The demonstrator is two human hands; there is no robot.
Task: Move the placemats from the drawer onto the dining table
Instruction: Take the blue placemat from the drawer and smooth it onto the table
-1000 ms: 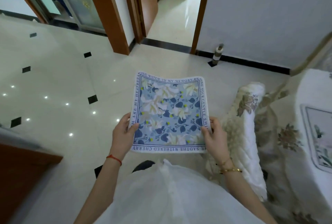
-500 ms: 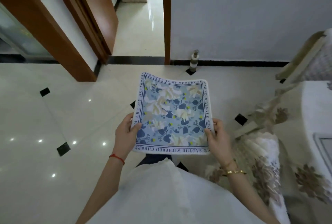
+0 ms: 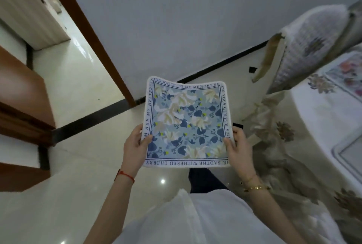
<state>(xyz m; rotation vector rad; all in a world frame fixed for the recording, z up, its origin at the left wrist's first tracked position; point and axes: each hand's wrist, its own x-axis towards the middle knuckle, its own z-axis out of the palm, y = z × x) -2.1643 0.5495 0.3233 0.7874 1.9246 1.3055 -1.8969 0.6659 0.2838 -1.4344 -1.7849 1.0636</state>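
Thumbs press down on the near side edges of the mat [image 3: 187,124], one each side: my left hand [image 3: 135,145] pinches the left border, my right hand [image 3: 238,146] pinches the right, fingers curled underneath where I can't see them. Both hands are clamped on it, nothing else in them. The mat hangs between them in the air, roughly flat, its far edge bowing a little, blue flowers up and lettered border all round. It sits in front of my chest, above the pale tiled floor [image 3: 82,194], touching nothing but my hands.

Out to the right is the table [image 3: 321,114] under its floral cloth, with other mats already lying on it, one [image 3: 347,75] farther off and one [image 3: 350,153] nearer. A covered chair [image 3: 307,48] stands by its far side.

I judge this the carrying step: mat out of the drawer, not yet down. Next I need to turn right, reach over the table edge, find a bare stretch of cloth apart from the other mats, and lower mine flat before letting go.
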